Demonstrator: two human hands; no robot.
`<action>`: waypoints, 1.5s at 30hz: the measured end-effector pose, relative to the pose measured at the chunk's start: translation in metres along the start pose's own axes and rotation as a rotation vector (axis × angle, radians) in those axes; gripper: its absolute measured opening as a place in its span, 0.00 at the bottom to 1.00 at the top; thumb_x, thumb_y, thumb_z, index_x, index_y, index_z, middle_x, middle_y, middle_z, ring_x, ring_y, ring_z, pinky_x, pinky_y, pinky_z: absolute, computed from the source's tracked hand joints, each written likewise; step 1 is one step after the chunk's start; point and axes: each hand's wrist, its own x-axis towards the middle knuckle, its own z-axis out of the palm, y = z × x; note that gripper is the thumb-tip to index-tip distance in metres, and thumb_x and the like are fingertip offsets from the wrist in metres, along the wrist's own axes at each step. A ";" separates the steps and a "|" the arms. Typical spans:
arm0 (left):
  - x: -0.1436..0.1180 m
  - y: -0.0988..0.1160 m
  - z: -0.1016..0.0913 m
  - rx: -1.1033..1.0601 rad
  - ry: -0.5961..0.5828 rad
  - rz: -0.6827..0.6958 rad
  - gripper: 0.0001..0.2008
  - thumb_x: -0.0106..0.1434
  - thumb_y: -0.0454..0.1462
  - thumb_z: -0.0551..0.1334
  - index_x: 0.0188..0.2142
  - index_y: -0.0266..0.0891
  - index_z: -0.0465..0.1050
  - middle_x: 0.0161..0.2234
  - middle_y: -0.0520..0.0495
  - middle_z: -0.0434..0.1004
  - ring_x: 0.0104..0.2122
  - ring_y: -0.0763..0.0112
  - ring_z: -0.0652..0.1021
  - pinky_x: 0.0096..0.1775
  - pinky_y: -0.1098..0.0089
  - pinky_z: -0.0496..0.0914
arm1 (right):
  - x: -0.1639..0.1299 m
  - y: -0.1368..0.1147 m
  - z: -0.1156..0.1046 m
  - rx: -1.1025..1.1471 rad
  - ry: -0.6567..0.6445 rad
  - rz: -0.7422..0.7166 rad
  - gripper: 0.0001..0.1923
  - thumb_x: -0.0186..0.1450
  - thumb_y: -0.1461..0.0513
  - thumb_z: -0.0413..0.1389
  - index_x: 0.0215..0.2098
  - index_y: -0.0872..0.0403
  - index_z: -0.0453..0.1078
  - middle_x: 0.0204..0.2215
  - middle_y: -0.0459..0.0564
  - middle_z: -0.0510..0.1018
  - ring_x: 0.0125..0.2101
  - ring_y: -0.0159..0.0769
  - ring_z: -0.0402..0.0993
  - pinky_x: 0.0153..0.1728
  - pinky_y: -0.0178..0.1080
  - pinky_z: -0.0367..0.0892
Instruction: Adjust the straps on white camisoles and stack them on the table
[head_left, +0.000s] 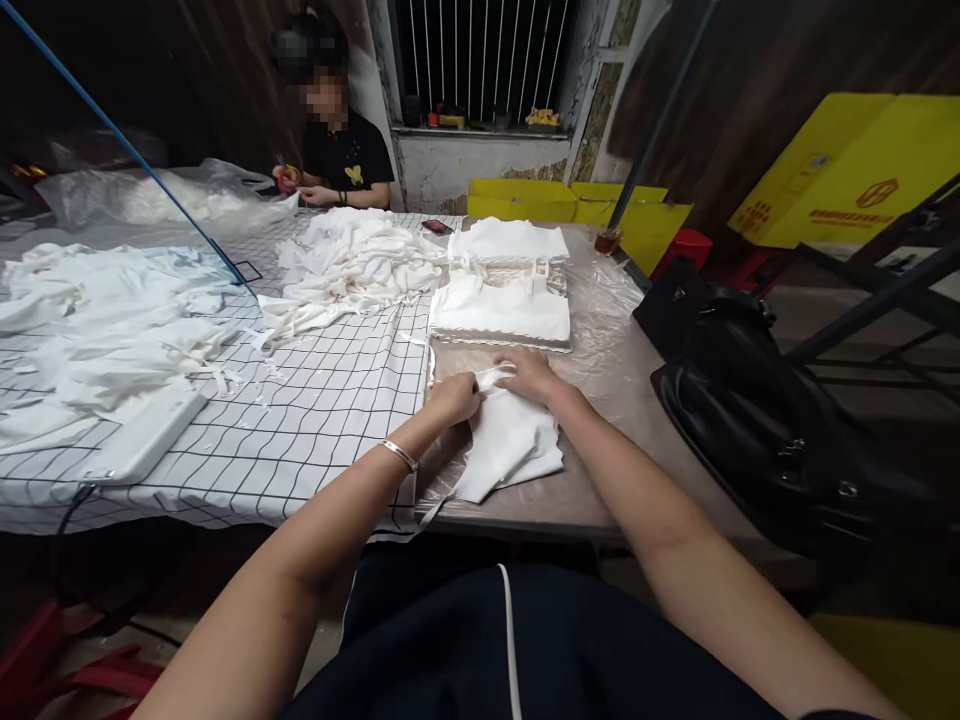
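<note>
A small white cloth piece (pixel 508 443) lies on the brown table (pixel 637 400) in front of me, partly folded. My left hand (pixel 454 396), with a silver bracelet on its wrist, pinches the cloth's upper left edge. My right hand (pixel 529 373) presses down on the cloth's top edge, fingers curled over it. Just beyond my hands sits a neat stack of folded white cloth (pixel 501 308), with a second stack (pixel 508 240) behind it.
A loose heap of white cloth pieces (pixel 349 262) and more white cloth (pixel 97 320) cover the checked tablecloth (pixel 322 400). A black bag (pixel 757 400) rests at the right. Another person in black (pixel 341 160) sits at the far end. Yellow boxes (pixel 847 170) stand behind.
</note>
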 end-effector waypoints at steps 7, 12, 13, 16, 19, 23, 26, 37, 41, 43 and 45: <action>0.010 -0.022 -0.006 -0.136 0.137 -0.017 0.05 0.65 0.38 0.57 0.37 0.41 0.71 0.41 0.45 0.78 0.41 0.63 0.76 0.41 0.66 0.67 | 0.009 0.016 0.002 0.040 -0.087 0.004 0.04 0.61 0.62 0.58 0.32 0.54 0.71 0.34 0.48 0.76 0.33 0.34 0.69 0.35 0.35 0.62; 0.021 -0.016 -0.018 -0.205 0.230 0.022 0.03 0.63 0.36 0.59 0.35 0.41 0.71 0.40 0.48 0.76 0.41 0.65 0.76 0.43 0.67 0.67 | 0.010 0.020 0.002 0.099 -0.114 0.005 0.05 0.58 0.61 0.60 0.31 0.55 0.71 0.33 0.46 0.77 0.30 0.31 0.68 0.31 0.33 0.59; 0.022 -0.013 -0.022 -0.194 0.290 0.022 0.03 0.63 0.35 0.58 0.34 0.41 0.71 0.41 0.46 0.76 0.42 0.64 0.75 0.44 0.65 0.66 | 0.012 0.020 0.001 0.095 -0.103 0.021 0.04 0.59 0.62 0.59 0.29 0.55 0.70 0.32 0.47 0.76 0.30 0.32 0.67 0.31 0.33 0.59; 0.014 0.000 -0.029 -0.174 0.416 0.070 0.04 0.64 0.34 0.57 0.34 0.39 0.71 0.42 0.43 0.75 0.43 0.61 0.75 0.43 0.64 0.66 | 0.016 0.020 -0.002 0.107 -0.076 0.048 0.04 0.59 0.61 0.58 0.32 0.55 0.70 0.31 0.47 0.76 0.29 0.31 0.67 0.30 0.33 0.59; -0.016 0.010 -0.022 -0.203 0.264 0.173 0.04 0.65 0.37 0.58 0.34 0.39 0.70 0.36 0.44 0.76 0.36 0.63 0.75 0.38 0.66 0.67 | 0.015 0.019 -0.004 0.142 -0.136 0.016 0.08 0.52 0.62 0.63 0.29 0.54 0.70 0.28 0.44 0.76 0.28 0.31 0.66 0.30 0.33 0.59; -0.074 0.011 0.010 -0.217 -0.022 0.269 0.06 0.65 0.39 0.59 0.33 0.40 0.69 0.32 0.47 0.76 0.33 0.64 0.75 0.35 0.66 0.67 | 0.012 0.017 -0.003 0.191 -0.117 0.032 0.08 0.56 0.60 0.60 0.25 0.55 0.67 0.25 0.44 0.74 0.27 0.31 0.66 0.29 0.33 0.59; -0.098 0.004 0.030 -0.254 -0.005 0.285 0.06 0.64 0.39 0.59 0.39 0.41 0.69 0.37 0.45 0.76 0.36 0.64 0.76 0.38 0.65 0.69 | 0.013 0.019 -0.009 0.238 -0.049 0.068 0.11 0.62 0.55 0.54 0.32 0.55 0.67 0.28 0.46 0.74 0.27 0.31 0.66 0.29 0.33 0.61; -0.110 0.013 0.034 0.008 0.096 0.138 0.17 0.64 0.49 0.59 0.46 0.40 0.68 0.42 0.38 0.75 0.46 0.51 0.74 0.47 0.55 0.64 | 0.017 -0.005 -0.016 -0.035 -0.167 -0.159 0.14 0.56 0.69 0.59 0.39 0.49 0.75 0.46 0.48 0.76 0.49 0.42 0.66 0.52 0.42 0.57; -0.120 0.020 0.037 0.098 0.076 0.089 0.25 0.58 0.56 0.62 0.42 0.39 0.68 0.44 0.36 0.73 0.47 0.46 0.72 0.48 0.50 0.61 | 0.022 -0.030 -0.002 -0.170 -0.459 -0.438 0.12 0.58 0.66 0.59 0.39 0.46 0.76 0.44 0.47 0.78 0.48 0.44 0.67 0.54 0.47 0.53; -0.119 0.021 0.036 0.109 0.046 0.087 0.23 0.59 0.55 0.62 0.42 0.39 0.69 0.45 0.36 0.73 0.47 0.46 0.71 0.48 0.49 0.61 | 0.026 -0.033 -0.004 -0.253 -0.496 -0.387 0.09 0.54 0.67 0.62 0.33 0.48 0.75 0.36 0.48 0.79 0.43 0.43 0.70 0.51 0.45 0.55; -0.116 0.022 0.035 0.098 0.038 0.083 0.21 0.61 0.52 0.62 0.43 0.38 0.68 0.46 0.36 0.72 0.48 0.46 0.71 0.48 0.49 0.61 | 0.030 -0.029 -0.012 -0.294 -0.489 -0.324 0.08 0.49 0.68 0.64 0.26 0.51 0.73 0.28 0.48 0.77 0.39 0.43 0.70 0.47 0.43 0.58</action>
